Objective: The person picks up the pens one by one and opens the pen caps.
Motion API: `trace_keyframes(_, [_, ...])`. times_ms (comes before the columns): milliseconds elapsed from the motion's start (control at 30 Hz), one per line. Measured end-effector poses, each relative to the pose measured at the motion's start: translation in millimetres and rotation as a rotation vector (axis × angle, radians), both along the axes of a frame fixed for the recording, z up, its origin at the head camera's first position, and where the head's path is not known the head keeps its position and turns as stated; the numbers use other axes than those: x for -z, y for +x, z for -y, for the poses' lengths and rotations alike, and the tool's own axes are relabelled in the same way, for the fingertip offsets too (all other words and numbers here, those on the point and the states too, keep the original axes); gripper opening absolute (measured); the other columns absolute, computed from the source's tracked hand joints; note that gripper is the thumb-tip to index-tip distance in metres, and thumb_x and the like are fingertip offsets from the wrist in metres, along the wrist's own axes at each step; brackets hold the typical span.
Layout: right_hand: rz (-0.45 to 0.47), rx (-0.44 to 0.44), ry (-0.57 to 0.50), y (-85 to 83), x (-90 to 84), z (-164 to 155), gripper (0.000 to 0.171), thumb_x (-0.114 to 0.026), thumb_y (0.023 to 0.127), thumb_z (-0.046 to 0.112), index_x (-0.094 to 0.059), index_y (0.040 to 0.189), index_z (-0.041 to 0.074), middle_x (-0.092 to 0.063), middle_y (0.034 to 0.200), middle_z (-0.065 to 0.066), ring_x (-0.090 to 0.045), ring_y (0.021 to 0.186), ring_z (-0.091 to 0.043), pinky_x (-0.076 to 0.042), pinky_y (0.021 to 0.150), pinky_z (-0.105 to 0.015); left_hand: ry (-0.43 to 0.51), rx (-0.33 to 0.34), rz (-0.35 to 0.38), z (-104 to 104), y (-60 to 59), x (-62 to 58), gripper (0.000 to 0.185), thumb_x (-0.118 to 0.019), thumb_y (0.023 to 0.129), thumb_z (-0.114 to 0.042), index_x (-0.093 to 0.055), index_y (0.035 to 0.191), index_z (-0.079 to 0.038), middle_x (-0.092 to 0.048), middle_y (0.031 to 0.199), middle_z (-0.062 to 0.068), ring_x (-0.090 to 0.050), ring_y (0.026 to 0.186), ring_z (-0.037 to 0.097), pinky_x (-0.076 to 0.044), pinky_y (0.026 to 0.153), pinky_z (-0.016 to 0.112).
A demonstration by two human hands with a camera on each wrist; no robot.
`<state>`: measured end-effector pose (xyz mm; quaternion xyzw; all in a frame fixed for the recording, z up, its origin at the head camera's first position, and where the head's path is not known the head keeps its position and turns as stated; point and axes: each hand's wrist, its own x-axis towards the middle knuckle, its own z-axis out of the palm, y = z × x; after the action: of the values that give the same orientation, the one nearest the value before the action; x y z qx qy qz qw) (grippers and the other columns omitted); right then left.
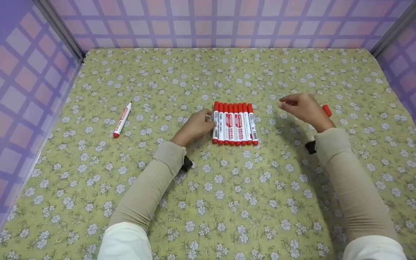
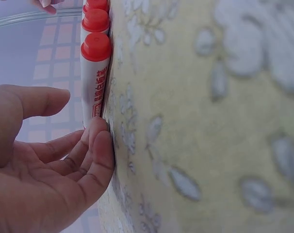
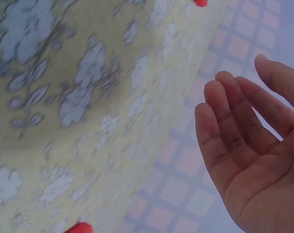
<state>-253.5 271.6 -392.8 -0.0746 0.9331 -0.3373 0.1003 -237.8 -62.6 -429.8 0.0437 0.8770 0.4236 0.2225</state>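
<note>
Several white markers (image 1: 230, 126) with red caps lie side by side in a tight row on the flowered cloth. My left hand (image 1: 198, 125) is at the row's left side, its fingertips against or very close to the outermost marker (image 2: 95, 73). In the left wrist view its thumb stands apart from the fingers, and nothing is gripped. My right hand (image 1: 303, 108) hovers above the cloth right of the row. Its palm (image 3: 263, 194) is bare and its fingers are loosely bent. Near that wrist lies a loose red cap (image 1: 326, 110).
An uncapped white marker (image 1: 122, 120) with a red end lies alone at the left. Flowered yellow-green cloth (image 1: 229, 202) covers the table. Checkered panels (image 1: 226, 27) enclose its back and sides.
</note>
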Motion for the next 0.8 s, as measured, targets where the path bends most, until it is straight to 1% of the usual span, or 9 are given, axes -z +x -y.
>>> trace_keyframes(67, [0.005,-0.019,0.009,0.6,-1.2,6,0.044,-0.057,0.096,0.034,-0.061,0.129,0.004,-0.059,0.13,-0.019,-0.059,0.113,-0.034,-0.047,0.095,-0.052,0.0,-0.008,0.001,-2,-1.7,0.0,0.046,-0.048,0.098,-0.024,-0.042,0.14,-0.007,-0.055,0.09,0.005,-0.045,0.061,0.012,-0.04,0.053,0.027])
trace_keyframes(133, [0.002,-0.039,0.016,1.3,-2.4,12,0.043,-0.057,0.096,0.033,-0.061,0.128,0.004,-0.06,0.129,-0.019,-0.06,0.113,-0.033,-0.047,0.095,-0.051,0.007,-0.019,-0.002,-3,-3.6,0.6,0.045,-0.049,0.097,-0.023,-0.043,0.138,-0.006,-0.057,0.093,0.007,-0.047,0.063,0.013,-0.041,0.055,0.027])
trace_keyframes(267, [-0.007,-0.083,0.016,2.5,-3.4,20,0.042,-0.057,0.097,0.032,-0.062,0.127,0.003,-0.063,0.124,-0.019,-0.062,0.109,-0.032,-0.049,0.093,-0.05,0.013,-0.035,-0.02,-5,-7.8,2.5,0.043,-0.05,0.096,-0.021,-0.045,0.135,-0.005,-0.058,0.106,0.008,-0.05,0.072,0.014,-0.043,0.059,0.026])
trace_keyframes(400, [-0.007,-0.116,0.015,4.8,-3.4,28,0.04,-0.058,0.096,0.029,-0.062,0.127,0.004,-0.065,0.121,-0.017,-0.063,0.105,-0.029,-0.05,0.089,-0.049,0.015,-0.036,-0.029,-7,-11.9,3.6,0.044,-0.052,0.095,-0.021,-0.045,0.135,-0.004,-0.058,0.107,0.01,-0.05,0.071,0.013,-0.043,0.056,0.025])
trace_keyframes(467, [-0.009,-0.131,0.021,6.2,-3.2,32,0.039,-0.058,0.096,0.027,-0.062,0.127,0.003,-0.066,0.119,-0.017,-0.064,0.103,-0.029,-0.051,0.088,-0.048,0.026,-0.038,-0.03,-8,-13.7,4.1,0.044,-0.053,0.095,-0.02,-0.045,0.134,-0.003,-0.059,0.106,0.01,-0.05,0.069,0.013,-0.043,0.055,0.025])
trace_keyframes(533, [-0.012,-0.147,0.029,7.6,-3.1,36,0.038,-0.058,0.096,0.026,-0.062,0.127,0.003,-0.066,0.118,-0.017,-0.064,0.102,-0.029,-0.051,0.087,-0.048,0.043,-0.041,-0.034,-8,-15.0,4.6,0.043,-0.055,0.093,-0.019,-0.047,0.132,-0.002,-0.059,0.107,0.011,-0.051,0.07,0.014,-0.043,0.056,0.025])
trace_keyframes(633, [-0.019,-0.17,0.041,9.2,-2.4,41,0.037,-0.058,0.096,0.025,-0.063,0.126,0.002,-0.066,0.118,-0.018,-0.064,0.101,-0.029,-0.052,0.087,-0.048,0.062,-0.047,-0.025,-9,-16.2,4.8,0.043,-0.057,0.092,-0.018,-0.047,0.131,-0.001,-0.06,0.112,0.012,-0.055,0.078,0.016,-0.045,0.061,0.026])
trace_keyframes(800, [-0.018,-0.191,0.056,9.7,0.0,48,0.036,-0.058,0.097,0.022,-0.063,0.125,0.001,-0.066,0.118,-0.019,-0.065,0.1,-0.03,-0.052,0.086,-0.048,0.061,-0.06,-0.01,-11,-17.6,4.3,0.046,-0.059,0.091,-0.015,-0.047,0.132,0.0,-0.059,0.118,0.013,-0.059,0.096,0.02,-0.05,0.075,0.028])
